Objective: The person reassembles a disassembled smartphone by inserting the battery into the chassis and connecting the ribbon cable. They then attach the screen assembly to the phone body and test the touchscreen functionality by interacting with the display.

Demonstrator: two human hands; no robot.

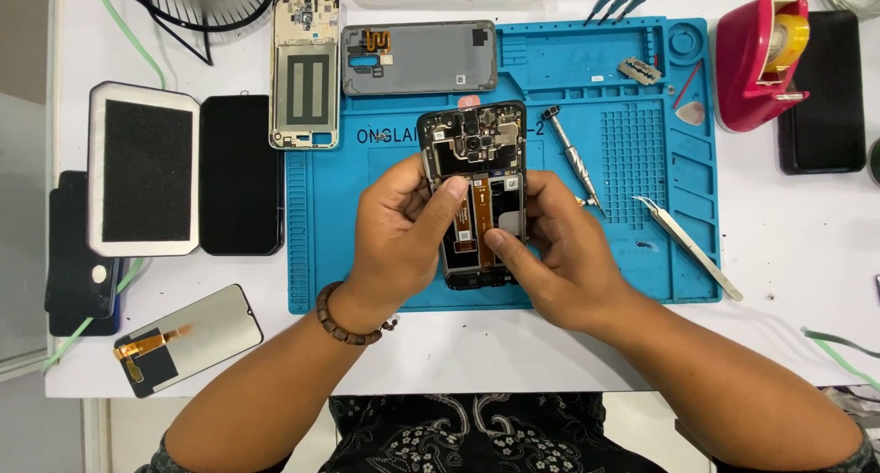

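- An opened phone (477,193), back cover off, is held at frame centre above the blue mat (321,253) — its lower edge is hidden by the fingers.
- The left hand (401,230) is curled around its left side, thumb laid on the board.
- The right hand (557,253) is closed on the right edge — what its thumb presses cannot be made out.

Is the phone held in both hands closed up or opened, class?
Opened: the phone shows bare camera modules, boards and an orange flex cable, with no back cover.

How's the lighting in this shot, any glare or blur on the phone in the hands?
Head view: even, bright light, soft shadows under both hands; the opened phone is sharp, no strong glare; left hand and right hand show no motion blur; the white table looks slightly washed out.
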